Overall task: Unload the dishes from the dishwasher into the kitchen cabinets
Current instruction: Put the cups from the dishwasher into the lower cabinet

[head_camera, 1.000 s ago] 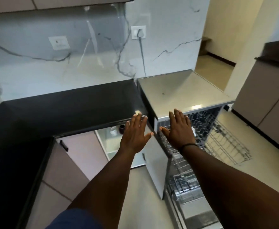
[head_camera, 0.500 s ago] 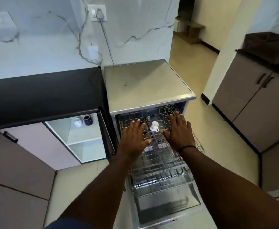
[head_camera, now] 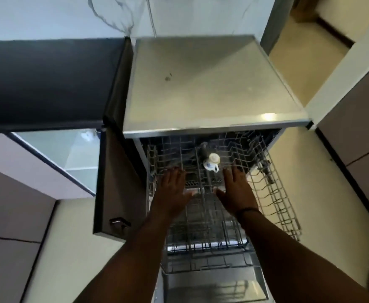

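The dishwasher (head_camera: 212,84) stands open with its upper wire rack (head_camera: 275,193) pulled out. A small white cup (head_camera: 212,162) with a blue pattern lies tilted in the rack, next to a dark cup (head_camera: 203,149) behind it. My left hand (head_camera: 171,193) hovers flat over the rack's left half, fingers straight, holding nothing. My right hand (head_camera: 237,189) is spread flat just right of the white cup, a dark band on its wrist, also holding nothing. The lower rack (head_camera: 207,259) and the dropped door (head_camera: 214,287) show below.
To the left, a base cabinet (head_camera: 69,154) stands open with pale shelves inside; its door (head_camera: 115,182) juts out beside the dishwasher. A black counter (head_camera: 48,79) runs left. Closed cabinets (head_camera: 358,132) line the right side across the floor.
The view has swung right and down from the cabinet onto the dishwasher. Both hands moved from the counter edge to above the upper rack, staying flat and empty.
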